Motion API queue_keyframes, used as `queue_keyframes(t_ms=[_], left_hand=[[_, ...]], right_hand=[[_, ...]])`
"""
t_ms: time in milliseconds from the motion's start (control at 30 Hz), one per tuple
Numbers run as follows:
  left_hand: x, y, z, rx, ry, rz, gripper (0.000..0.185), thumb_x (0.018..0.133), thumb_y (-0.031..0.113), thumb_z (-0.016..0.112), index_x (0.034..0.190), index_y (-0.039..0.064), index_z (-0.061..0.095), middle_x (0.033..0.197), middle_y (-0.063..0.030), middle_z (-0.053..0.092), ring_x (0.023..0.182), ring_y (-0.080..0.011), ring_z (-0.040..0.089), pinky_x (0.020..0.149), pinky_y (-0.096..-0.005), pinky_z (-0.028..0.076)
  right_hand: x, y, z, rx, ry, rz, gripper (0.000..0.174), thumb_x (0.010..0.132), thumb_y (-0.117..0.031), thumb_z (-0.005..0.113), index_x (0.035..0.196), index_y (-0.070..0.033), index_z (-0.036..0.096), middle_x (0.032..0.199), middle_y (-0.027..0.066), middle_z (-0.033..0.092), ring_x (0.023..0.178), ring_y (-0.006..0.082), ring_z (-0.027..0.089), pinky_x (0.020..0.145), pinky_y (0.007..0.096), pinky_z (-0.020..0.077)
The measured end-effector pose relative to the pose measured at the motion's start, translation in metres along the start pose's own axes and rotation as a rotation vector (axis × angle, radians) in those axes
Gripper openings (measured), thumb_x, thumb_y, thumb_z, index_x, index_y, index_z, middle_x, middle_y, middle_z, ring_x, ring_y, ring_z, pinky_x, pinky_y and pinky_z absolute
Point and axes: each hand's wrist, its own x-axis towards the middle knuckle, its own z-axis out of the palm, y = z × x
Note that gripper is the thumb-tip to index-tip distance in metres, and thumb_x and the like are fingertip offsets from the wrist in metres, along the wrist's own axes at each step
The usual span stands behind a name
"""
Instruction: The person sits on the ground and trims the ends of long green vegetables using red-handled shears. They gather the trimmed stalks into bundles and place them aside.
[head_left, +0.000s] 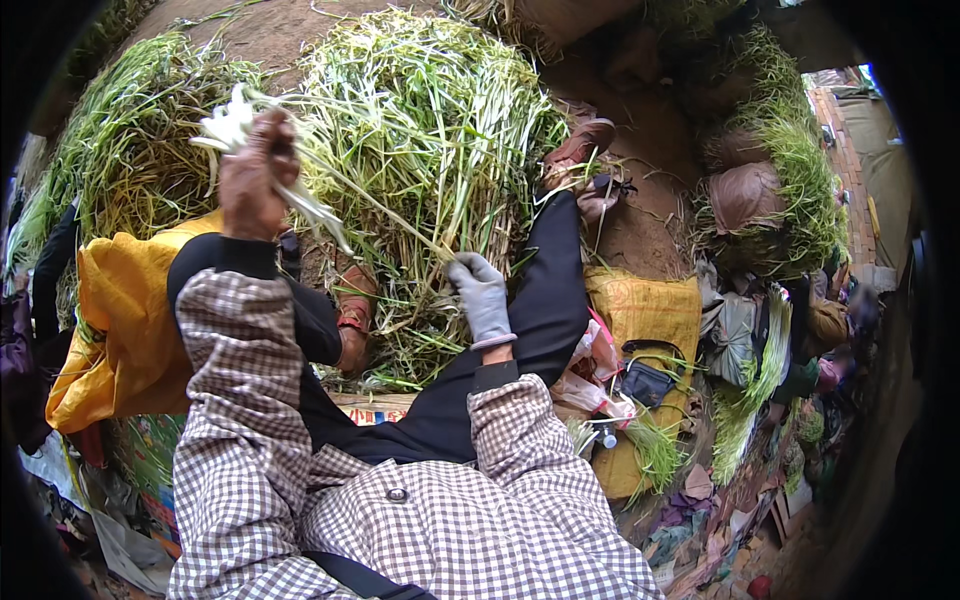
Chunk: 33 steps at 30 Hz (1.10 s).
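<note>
My bare left hand (255, 176) is raised and closed around a bunch of white-ended stalks (229, 124), slightly blurred. Opposite it, my right hand (481, 296) wears a grey glove and pinches the end of a long pale stalk (379, 206). That stalk stretches up and left towards the bunch. Beneath both hands spreads a large heap of long green stalks (427, 127), between my outstretched legs. Pale stems and dry brown leaves are mixed through the heap's near side. The fingertips of my left hand are partly hidden.
Another stalk heap (142, 135) lies to the left, beside an orange cloth or sack (135, 322). On the right, a yellow woven sack (649, 315) bears a small dark bag (649, 381), plastic bags (592, 367) and loose greens (651, 450). Farther right are more stalks (795, 172).
</note>
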Motion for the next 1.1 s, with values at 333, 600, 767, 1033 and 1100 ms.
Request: queue_keyframes(t_ms=[333,600,767,1033,1100], left_hand=[[-0.039,-0.006,-0.012,-0.089,-0.175,-0.233,0.019,0.095,0.026,0.054,0.100,0.008,0.057,0.080,0.0012,0.060,0.052,-0.0017,0.047,0.043,-0.0170,0.040],[-0.069,-0.047,-0.014,0.110,-0.184,-0.433,0.030,0.089,0.032,0.064,0.107,0.008,0.060,0.086,-0.0050,0.067,0.067,-0.0092,0.060,0.049,-0.0257,0.051],[-0.033,0.001,-0.023,-0.087,-0.151,-0.037,0.028,0.091,0.026,0.060,0.112,0.008,0.053,0.091,-0.0048,0.064,0.072,-0.0140,0.062,0.054,-0.0304,0.055],[0.007,0.090,-0.041,-0.237,-0.473,0.412,0.031,0.094,0.011,0.054,0.122,0.000,0.049,0.097,-0.0070,0.061,0.056,-0.0053,0.038,0.049,-0.0191,0.035],[0.019,0.045,-0.051,-0.280,-0.388,0.173,0.028,0.094,0.016,0.055,0.119,0.004,0.054,0.084,-0.0076,0.065,0.051,-0.0050,0.038,0.045,-0.0195,0.033]], right_hand=[[-0.040,-0.108,0.027,0.177,-0.163,-0.374,0.038,0.091,-0.020,0.059,0.126,-0.005,0.052,0.108,0.0104,0.062,0.084,0.0136,0.059,0.068,0.0251,0.0535],[-0.068,-0.072,0.070,-0.065,-0.281,-0.198,0.027,0.094,-0.019,0.055,0.109,0.002,0.062,0.090,0.0109,0.068,0.074,0.0139,0.063,0.066,0.0253,0.0496],[-0.004,-0.044,0.059,-0.035,-0.149,0.196,0.035,0.095,-0.021,0.051,0.126,-0.004,0.054,0.110,0.0153,0.064,0.079,0.0128,0.063,0.061,0.0209,0.0508],[0.086,0.040,0.063,-0.020,0.073,0.295,0.039,0.088,-0.026,0.063,0.117,-0.002,0.053,0.069,0.0047,0.059,0.044,0.0103,0.047,0.039,0.0243,0.0380],[0.087,0.049,0.058,0.213,0.040,0.190,0.027,0.090,-0.026,0.062,0.105,-0.004,0.061,0.074,0.0037,0.063,0.050,0.0079,0.051,0.041,0.0229,0.0394]])
